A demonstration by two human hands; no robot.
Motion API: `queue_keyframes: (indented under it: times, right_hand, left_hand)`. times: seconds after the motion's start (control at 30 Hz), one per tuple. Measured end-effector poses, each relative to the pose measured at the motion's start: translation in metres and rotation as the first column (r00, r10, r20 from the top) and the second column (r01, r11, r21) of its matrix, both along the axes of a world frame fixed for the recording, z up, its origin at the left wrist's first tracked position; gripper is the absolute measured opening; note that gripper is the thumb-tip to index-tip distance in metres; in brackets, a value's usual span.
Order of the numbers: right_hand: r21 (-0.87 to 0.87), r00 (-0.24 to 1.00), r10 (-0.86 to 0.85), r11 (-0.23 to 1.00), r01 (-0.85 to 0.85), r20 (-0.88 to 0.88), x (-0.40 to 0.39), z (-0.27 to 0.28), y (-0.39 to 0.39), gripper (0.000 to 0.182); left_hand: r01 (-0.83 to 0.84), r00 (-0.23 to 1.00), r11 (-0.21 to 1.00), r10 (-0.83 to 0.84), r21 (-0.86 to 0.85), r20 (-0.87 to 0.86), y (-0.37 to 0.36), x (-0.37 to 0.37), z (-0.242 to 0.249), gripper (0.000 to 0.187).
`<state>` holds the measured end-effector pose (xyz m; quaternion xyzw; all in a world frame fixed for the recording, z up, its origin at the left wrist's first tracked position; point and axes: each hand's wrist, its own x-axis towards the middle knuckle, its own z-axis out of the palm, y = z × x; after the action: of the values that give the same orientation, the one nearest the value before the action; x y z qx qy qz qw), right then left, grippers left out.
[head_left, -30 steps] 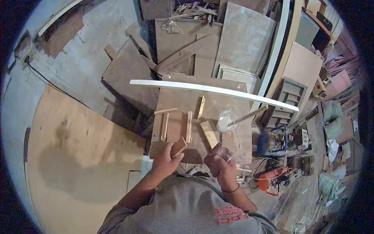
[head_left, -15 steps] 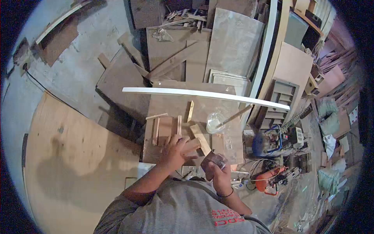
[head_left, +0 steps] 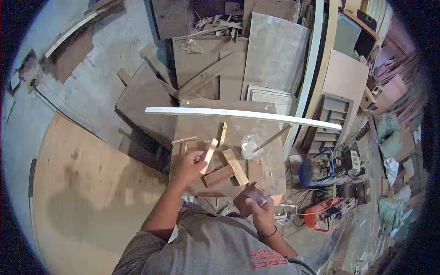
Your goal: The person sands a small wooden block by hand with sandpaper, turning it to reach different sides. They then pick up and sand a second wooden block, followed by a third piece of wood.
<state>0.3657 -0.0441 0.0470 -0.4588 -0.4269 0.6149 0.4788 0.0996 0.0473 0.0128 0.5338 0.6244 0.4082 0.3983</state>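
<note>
My left hand [head_left: 187, 166] is closed around a small wooden block [head_left: 210, 152], holding it tilted over the left part of the worktable [head_left: 192, 123]. A folded dark brown sheet that looks like sandpaper [head_left: 250, 200] is pinched in my right hand [head_left: 262, 216], at the table's near edge. Between the hands, a reddish-brown wooden block [head_left: 219, 176] lies with its end against a pale wooden strip [head_left: 235, 166]. Thin wooden strips [head_left: 184, 140] lie just beyond my left hand, partly covered by it.
A long white strip [head_left: 238, 113] crosses the table's far side. A clear tub [head_left: 250, 145] with a stick [head_left: 276, 136] across it stands on the right. A plywood sheet [head_left: 78, 183] is at the left, and an orange machine [head_left: 318, 215] sits on the floor at right.
My left hand has left the reddish-brown block by the pale strip, shifted left and lifted another block. My right hand still holds the brown sheet, slightly lower.
</note>
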Motion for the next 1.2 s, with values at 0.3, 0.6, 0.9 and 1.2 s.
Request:
queue_keyframes:
  times: [0.3, 0.6, 0.9, 1.2]
  right_hand:
    - [0.236, 0.983, 0.047, 0.968, -0.089, 0.18, -0.008, 0.012, 0.01, 0.014]
    - [0.76, 0.761, -0.169, 0.347, -0.549, 0.626, -0.066, 0.073, 0.037, 0.043]
    - [0.71, 0.57, -0.433, 0.323, -0.625, 0.698, -0.079, 0.1, 0.084, 0.046]
    - [0.748, 0.654, -0.397, 0.146, -0.647, 0.644, -0.095, 0.117, 0.107, 0.045]
  left_hand:
    - [0.201, 0.643, 0.943, 0.078, -0.265, 0.762, -0.059, 0.01, 0.081, 0.026]
    - [0.12, 0.78, 0.985, -0.019, -0.121, 0.625, -0.081, 0.015, 0.096, 0.042]
    - [0.504, 0.524, 0.864, -0.306, 0.0, 0.794, -0.074, -0.023, 0.129, 0.047]
    - [0.516, 0.582, 0.856, -0.371, 0.024, 0.724, -0.056, -0.053, 0.156, 0.051]
